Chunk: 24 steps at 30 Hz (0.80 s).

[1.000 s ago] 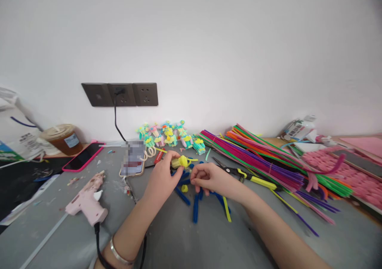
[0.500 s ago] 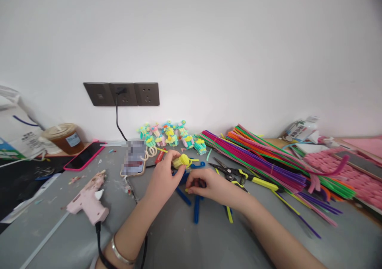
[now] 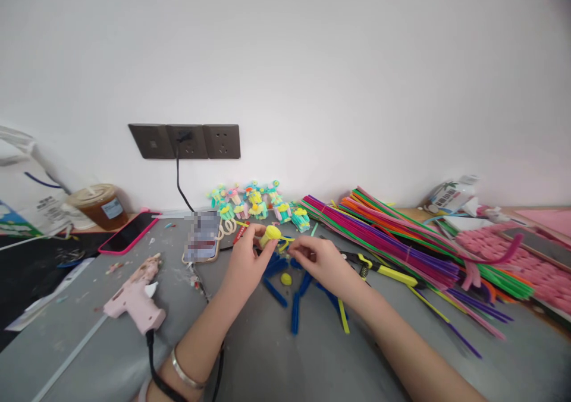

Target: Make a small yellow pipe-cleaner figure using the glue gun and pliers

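Observation:
My left hand (image 3: 247, 263) pinches a small yellow pipe-cleaner piece (image 3: 270, 235) just above the grey table (image 3: 276, 354). My right hand (image 3: 322, 263) is closed in a pinch right beside it, fingertips on a thin yellow strand sticking out of that piece. Below the hands lie short blue pipe-cleaner pieces (image 3: 294, 310), a small yellow ball (image 3: 286, 279) and a yellow strip (image 3: 343, 316). A bracelet is on my left wrist.
A pink glue gun (image 3: 134, 298) lies at the left, its cord running toward me. A phone (image 3: 202, 236), a pink-cased phone (image 3: 129, 232), a drink cup (image 3: 99, 206), finished small figures (image 3: 256, 203), cutters (image 3: 379, 266), bundles of coloured pipe cleaners (image 3: 401, 235), pink items (image 3: 513, 259) surround the work spot.
My right hand rose from the blue pieces on the table to the yellow piece in my left hand. The small yellow ball lies uncovered again.

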{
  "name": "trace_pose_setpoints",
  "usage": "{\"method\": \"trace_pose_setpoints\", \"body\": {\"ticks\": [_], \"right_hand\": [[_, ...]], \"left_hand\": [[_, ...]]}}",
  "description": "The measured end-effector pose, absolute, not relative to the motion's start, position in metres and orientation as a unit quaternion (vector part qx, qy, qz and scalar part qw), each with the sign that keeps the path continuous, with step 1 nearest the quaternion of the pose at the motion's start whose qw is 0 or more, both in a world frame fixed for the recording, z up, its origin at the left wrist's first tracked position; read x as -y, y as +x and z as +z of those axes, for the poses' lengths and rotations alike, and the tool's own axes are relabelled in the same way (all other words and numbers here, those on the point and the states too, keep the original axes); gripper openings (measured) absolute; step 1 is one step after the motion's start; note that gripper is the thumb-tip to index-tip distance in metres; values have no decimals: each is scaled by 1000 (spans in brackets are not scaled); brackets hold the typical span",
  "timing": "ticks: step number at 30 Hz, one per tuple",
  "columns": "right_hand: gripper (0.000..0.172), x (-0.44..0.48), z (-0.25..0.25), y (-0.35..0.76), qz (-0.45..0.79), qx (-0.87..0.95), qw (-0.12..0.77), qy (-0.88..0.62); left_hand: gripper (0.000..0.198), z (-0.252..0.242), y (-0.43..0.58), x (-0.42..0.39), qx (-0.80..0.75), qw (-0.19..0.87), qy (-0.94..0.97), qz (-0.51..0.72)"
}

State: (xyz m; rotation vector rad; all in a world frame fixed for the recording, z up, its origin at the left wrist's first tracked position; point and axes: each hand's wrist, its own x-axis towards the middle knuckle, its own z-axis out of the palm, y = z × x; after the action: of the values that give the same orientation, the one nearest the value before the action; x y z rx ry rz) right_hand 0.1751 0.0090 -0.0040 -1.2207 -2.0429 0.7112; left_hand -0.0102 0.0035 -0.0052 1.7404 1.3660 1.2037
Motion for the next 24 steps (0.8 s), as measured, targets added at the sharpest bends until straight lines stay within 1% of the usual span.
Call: {"method": "trace_pose_setpoints", "body": {"ticks": [3, 5, 6, 8, 11, 12, 14, 15, 16, 18, 19, 20, 22, 24], "right_hand": [[25, -4, 1, 177, 190, 739, 430, -483], [29, 2, 3, 175, 146, 727, 491, -458], [30, 5, 4, 172, 133, 732, 507, -436], [30, 14, 6, 160, 117, 762, 507, -386], [24, 30, 14, 121, 112, 831, 444, -315], [21, 36, 18, 102, 115, 853, 412, -300], [8, 50, 26, 58, 134, 884, 320, -312], [13, 56, 29, 34, 142, 889, 264, -345], [27, 62, 30, 9, 158, 894, 206, -367], [58, 68, 27, -37, 189, 882, 125, -413], [69, 70, 24, -57, 194, 874, 94, -435], [75, 69, 20, -73, 192, 871, 67, -447], [60, 66, 14, -94, 195, 861, 52, -467], [55, 62, 13, -98, 209, 864, 59, -455]], "left_hand": [[16, -13, -12, -7, -520, 308, 645, 468], [17, -17, -13, -10, -513, 328, 625, 488], [18, -19, -13, -11, -502, 342, 613, 505], [19, -23, -12, -14, -482, 366, 599, 525], [24, -25, -11, -17, -477, 376, 593, 528], [27, -24, -10, -17, -479, 377, 590, 529], [30, -23, -10, -16, -480, 379, 586, 531], [30, -22, -10, -14, -479, 379, 586, 533], [29, -21, -10, -13, -477, 377, 588, 534], [26, -19, -11, -11, -477, 367, 599, 529], [24, -19, -11, -10, -480, 361, 605, 523], [22, -19, -12, -10, -482, 356, 612, 516], [20, -20, -14, -12, -485, 350, 621, 507], [18, -21, -15, -14, -482, 341, 624, 512]]}}
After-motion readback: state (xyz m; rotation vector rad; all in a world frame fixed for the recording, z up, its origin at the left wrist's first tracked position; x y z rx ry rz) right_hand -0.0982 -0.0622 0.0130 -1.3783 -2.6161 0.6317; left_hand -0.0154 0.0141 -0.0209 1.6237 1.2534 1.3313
